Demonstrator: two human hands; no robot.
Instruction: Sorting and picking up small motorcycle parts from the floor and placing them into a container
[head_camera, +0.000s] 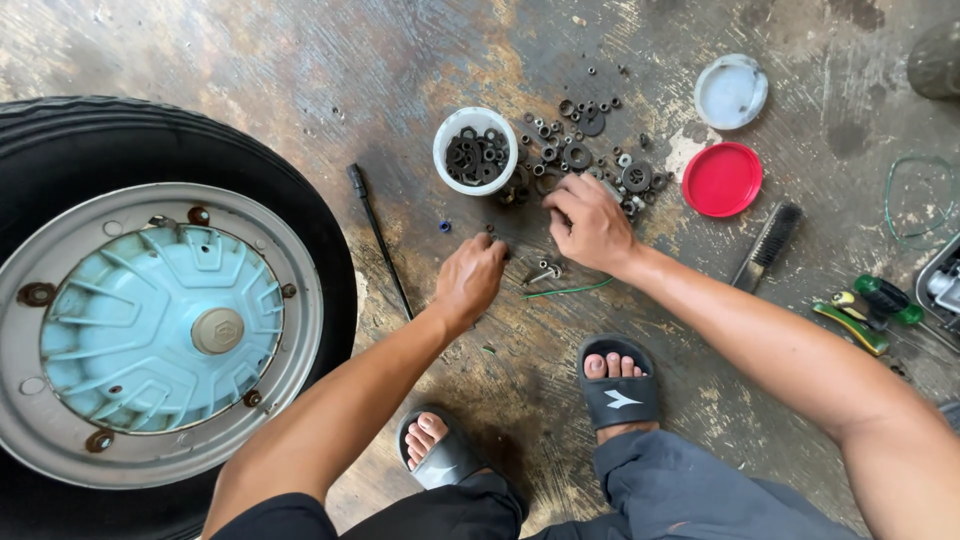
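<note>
While the wheel (150, 320) lies flat, untouched, sorting looks partway: some washers fill the white cup (476, 150), most remain in the loose pile (590, 160) on the floor. Right hand (592, 222) pinches at the pile's edge. Left hand (470, 280) curled, fingertips down; its contents hidden.

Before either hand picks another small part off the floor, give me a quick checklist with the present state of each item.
1. Left hand resting fingertips-down on the stained concrete floor: ok.
2. Right hand at the edge of the scattered pile of dark washers and rings: ok.
3. Whether either hand already pinches a part: cannot tell, fingertips hidden.
4. White round tub upright, holding dark rings: ok.
5. Red round lid and white round lid lying apart from the pile: ok.
6. Thin black rod lying apart from the left hand: ok.
</note>
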